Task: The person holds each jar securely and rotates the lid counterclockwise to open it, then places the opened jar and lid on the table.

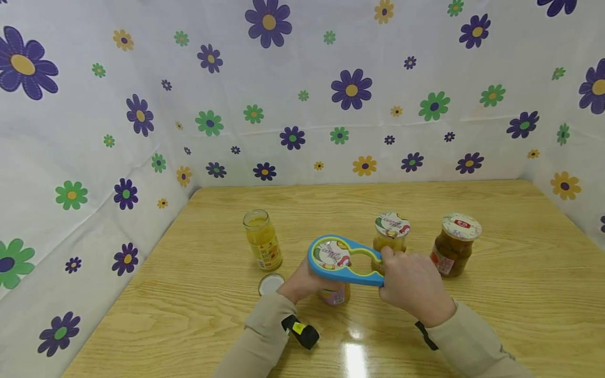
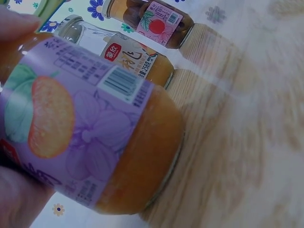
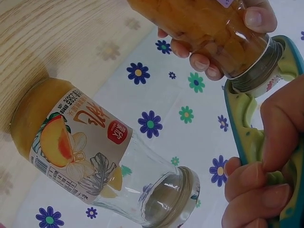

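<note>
My left hand point(image 1: 304, 281) grips a jar of orange fruit point(image 2: 137, 161) with a purple label, upright in the head view. Around its printed lid point(image 1: 332, 253) sits the large ring of a blue and yellow-green jar opener point(image 1: 361, 279). The fingers of my right hand point(image 1: 416, 286) are curled round the opener's other end. In the right wrist view, the opener's scalloped inner edge point(image 3: 244, 107) lies at the jar's lid, and left-hand fingers wrap the glass. A lidded peach jar point(image 3: 80, 147) stands nearby, partly behind the right hand in the head view.
To the left stands a lidless jar with yellow contents point(image 1: 266, 247), a loose lid point(image 1: 271, 284) lying in front of it. A darker lidded jar point(image 1: 451, 254) is at the right. Behind the wooden table point(image 1: 307, 210) hangs a flowered cloth point(image 1: 312, 84).
</note>
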